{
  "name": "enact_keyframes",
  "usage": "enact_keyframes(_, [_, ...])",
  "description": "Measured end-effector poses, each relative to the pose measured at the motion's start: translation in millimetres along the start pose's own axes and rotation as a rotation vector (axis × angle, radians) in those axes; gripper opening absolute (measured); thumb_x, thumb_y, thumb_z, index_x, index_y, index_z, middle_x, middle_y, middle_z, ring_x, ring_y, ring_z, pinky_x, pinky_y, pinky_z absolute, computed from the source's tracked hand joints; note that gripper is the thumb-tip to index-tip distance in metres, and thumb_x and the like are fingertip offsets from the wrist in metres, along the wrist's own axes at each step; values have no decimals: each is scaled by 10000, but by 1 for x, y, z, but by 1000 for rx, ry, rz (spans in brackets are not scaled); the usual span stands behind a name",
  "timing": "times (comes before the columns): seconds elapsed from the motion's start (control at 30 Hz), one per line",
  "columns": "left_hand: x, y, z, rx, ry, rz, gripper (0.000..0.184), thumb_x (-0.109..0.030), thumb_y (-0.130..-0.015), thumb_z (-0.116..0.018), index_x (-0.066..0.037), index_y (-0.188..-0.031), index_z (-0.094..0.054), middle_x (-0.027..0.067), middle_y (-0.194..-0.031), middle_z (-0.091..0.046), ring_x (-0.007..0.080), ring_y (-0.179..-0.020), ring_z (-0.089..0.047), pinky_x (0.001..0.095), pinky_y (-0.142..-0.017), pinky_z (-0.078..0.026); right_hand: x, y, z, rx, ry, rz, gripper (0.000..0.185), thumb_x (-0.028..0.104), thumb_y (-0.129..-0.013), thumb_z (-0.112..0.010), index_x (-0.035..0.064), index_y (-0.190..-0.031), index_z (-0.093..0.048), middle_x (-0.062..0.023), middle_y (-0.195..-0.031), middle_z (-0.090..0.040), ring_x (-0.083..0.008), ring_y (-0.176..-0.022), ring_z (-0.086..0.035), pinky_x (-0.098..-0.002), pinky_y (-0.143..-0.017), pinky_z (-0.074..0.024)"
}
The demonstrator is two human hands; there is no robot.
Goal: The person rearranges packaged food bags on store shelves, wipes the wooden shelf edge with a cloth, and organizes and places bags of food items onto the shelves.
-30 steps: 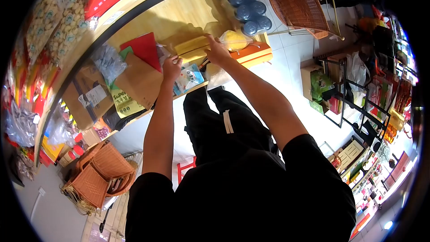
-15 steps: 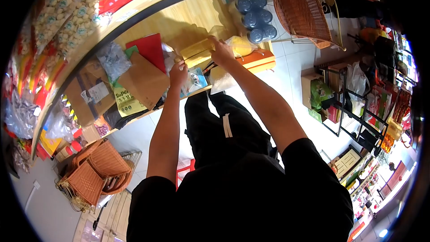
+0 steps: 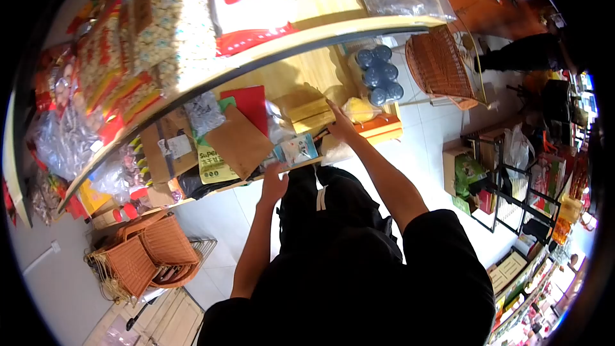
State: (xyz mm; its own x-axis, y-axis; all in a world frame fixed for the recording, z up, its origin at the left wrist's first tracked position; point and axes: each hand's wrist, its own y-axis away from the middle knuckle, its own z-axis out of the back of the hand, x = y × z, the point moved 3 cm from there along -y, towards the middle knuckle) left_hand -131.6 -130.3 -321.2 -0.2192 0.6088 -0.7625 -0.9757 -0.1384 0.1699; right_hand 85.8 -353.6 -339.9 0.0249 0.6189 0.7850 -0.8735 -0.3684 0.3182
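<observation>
A yellow block-shaped packet lies on the lower wooden shelf. My right hand is at the packet's right end, its fingers reaching to the edge; whether they grip it is too small to tell. Away from the packet, my left hand is near the shelf's front edge, slightly blurred, with its fingers apart and nothing in them. Between the hands lies a blue and white packet. A clear bag with yellow contents sits right of the yellow packet, behind an orange box.
Brown cardboard, a red folder and a green pouch crowd the shelf's left. Dark lidded bottles stand at its right end. Above, the upper shelf carries bagged goods. Wicker baskets stand lower left.
My left hand has come off the yellow packet and moved down toward the shelf's front edge. My right hand stays by the packet. The view has shifted, showing more of the upper shelf.
</observation>
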Motion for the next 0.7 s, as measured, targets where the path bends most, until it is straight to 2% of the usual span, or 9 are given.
enact_keyframes(0.07, [-3,23,9,90,185,185,271,-123,-845,-617,-62,-1107,-640,181,-1153,-603,351,-1083,-579,406,-911,-478,21,17,13,12,-150,-21,754,63,-793,-571,185,-1488,-306,-230,-1382,-460,-414,-1242,-483,-437,-999,-437])
enact_keyframes(0.1, [-19,30,20,183,156,362,265,-150,-864,-598,-66,-1111,-646,175,-1109,-631,342,-1034,-609,388,-873,-497,17,22,12,-47,-35,8,726,70,-801,-575,175,-1474,-324,-239,-1375,-459,-404,-1197,-519,-434,-968,-453])
enact_keyframes(0.23, [-29,39,39,345,18,373,317,-197,-875,-595,-51,-1153,-636,155,-1034,-664,317,-969,-637,397,-851,-504,25,44,7,-85,-186,-107,578,89,-831,-574,133,-1386,-416,-232,-1163,-603,-367,-984,-630,-408,-844,-510])
enact_keyframes(0.37, [-61,19,67,237,165,405,332,-202,-890,-598,-31,-1175,-615,175,-988,-665,333,-945,-634,401,-829,-501,70,53,6,-10,-285,-14,477,75,-836,-581,100,-1300,-475,-161,-1009,-658,-280,-788,-675,-385,-725,-536])
enact_keyframes(0.47, [-88,-10,93,142,177,199,330,-194,-902,-585,-20,-1182,-606,195,-1000,-659,341,-954,-633,411,-820,-498,127,46,22,6,-295,113,405,50,-861,-564,89,-1260,-505,-137,-1017,-651,-244,-707,-647,-355,-668,-531])
enact_keyframes(0.5, [-116,-15,116,43,184,99,317,-174,-902,-586,-20,-1179,-607,198,-1021,-655,343,-965,-631,411,-823,-493,145,41,28,-27,-211,186,358,26,-866,-550,64,-1221,-525,-112,-985,-645,-210,-741,-640,-326,-659,-524])
enact_keyframes(0.6, [-228,-18,210,-238,30,-192,279,-92,-895,-590,-32,-1166,-617,188,-1068,-645,338,-984,-623,396,-845,-483,201,33,55,-77,-492,332,296,1,-875,-540,37,-1169,-545,-64,-952,-624,-128,-779,-588,-267,-676,-492])
enact_keyframes(0.63, [-256,-12,237,-318,96,-267,277,-67,-885,-598,-35,-1160,-623,176,-1061,-646,328,-977,-622,390,-854,-480,224,33,69,-101,-532,317,279,-7,-877,-541,31,-1153,-550,-52,-945,-616,-107,-787,-569,-250,-691,-482])
enact_keyframes(0.7, [-307,6,289,-456,209,-437,281,-13,-865,-598,-18,-1143,-630,153,-1049,-646,308,-947,-619,375,-869,-479,266,32,100,-203,-527,495,328,-33,-858,-573,33,-1175,-524,-57,-974,-607,-115,-813,-562,-254,-760,-472])
